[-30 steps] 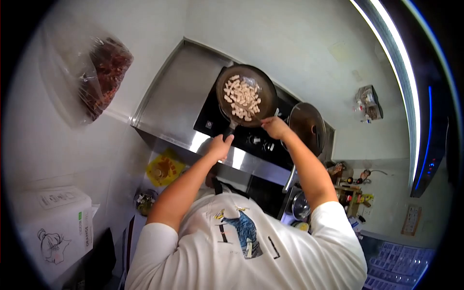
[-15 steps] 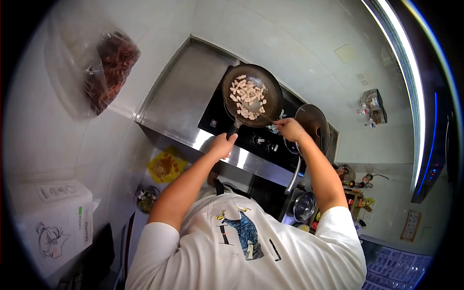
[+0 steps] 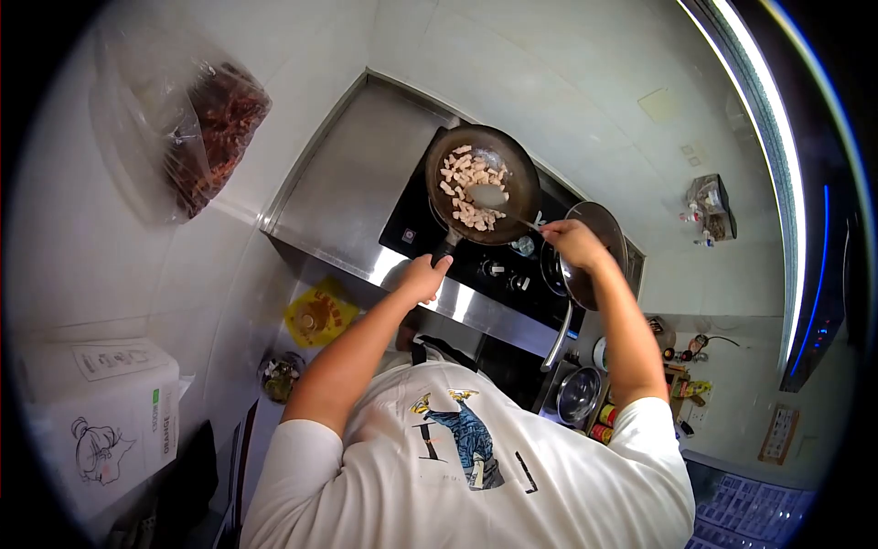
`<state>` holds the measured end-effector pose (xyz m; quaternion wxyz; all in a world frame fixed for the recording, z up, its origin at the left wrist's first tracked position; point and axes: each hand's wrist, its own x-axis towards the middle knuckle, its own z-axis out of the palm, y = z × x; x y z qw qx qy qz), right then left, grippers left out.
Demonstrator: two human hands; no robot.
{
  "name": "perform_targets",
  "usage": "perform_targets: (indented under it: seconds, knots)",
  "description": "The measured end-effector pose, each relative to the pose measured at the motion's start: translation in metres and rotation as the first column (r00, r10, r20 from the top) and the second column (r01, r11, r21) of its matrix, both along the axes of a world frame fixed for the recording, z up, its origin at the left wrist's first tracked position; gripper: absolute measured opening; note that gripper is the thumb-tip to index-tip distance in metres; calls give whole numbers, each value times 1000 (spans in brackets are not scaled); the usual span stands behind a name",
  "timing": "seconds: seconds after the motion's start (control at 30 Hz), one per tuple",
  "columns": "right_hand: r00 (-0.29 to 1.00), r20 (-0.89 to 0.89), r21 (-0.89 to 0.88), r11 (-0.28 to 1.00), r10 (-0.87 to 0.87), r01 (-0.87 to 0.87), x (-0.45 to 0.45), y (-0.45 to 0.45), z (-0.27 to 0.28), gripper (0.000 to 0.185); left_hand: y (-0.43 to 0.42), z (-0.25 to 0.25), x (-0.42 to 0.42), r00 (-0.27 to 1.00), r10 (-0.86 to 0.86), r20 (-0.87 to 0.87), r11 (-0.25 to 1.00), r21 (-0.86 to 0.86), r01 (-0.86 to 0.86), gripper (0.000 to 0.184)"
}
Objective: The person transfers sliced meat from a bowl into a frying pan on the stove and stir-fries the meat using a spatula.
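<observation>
My left hand (image 3: pixel 425 278) is closed around the black handle of a dark frying pan (image 3: pixel 519 174), which rests on the left side of the black gas stove (image 3: pixel 400 220). Pale, chopped pieces of meat (image 3: pixel 471 174) lie across the pan's base. My right hand (image 3: pixel 574 243) grips the thin handle of a metal spatula (image 3: pixel 487 196). The spatula's rounded head is in the pan, over the meat, with its face visible. Close behind my right hand stands a second dark pan (image 3: pixel 599 221) with a long metal handle.
A steel counter (image 3: pixel 352 156) runs left of the stove. A plastic bag with dark red contents (image 3: pixel 219 137) hangs on the left wall. A white box (image 3: pixel 119 403) is at lower left, a yellow bag (image 3: pixel 320 313) below the counter, and a metal bowl (image 3: pixel 579 395) at right.
My right hand has moved slightly to the right and the spatula's head has turned, so its broad face now shows above the meat. My left hand keeps its grip on the pan handle.
</observation>
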<state>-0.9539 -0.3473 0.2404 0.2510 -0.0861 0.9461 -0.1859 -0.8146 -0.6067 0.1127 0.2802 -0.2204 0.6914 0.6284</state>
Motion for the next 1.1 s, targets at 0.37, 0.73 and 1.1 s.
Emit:
perform_targets:
  seconds: [0.37,0.73,1.1]
  knots:
    - [988,12,-260,954,-153,151,0,-7,-59,25,-2,4,-1,1000,-29,-3,999,-32,29,61]
    - [993,-74,-299,952,-93,67,-5,-29,-97,28,-6,10,2,999,-39,17,999,-8,39,74]
    - [984,-179,-91,996,-1,-16,46,-29,-79,24,-6,-11,-4,999,-30,-14,999,11,30,78]
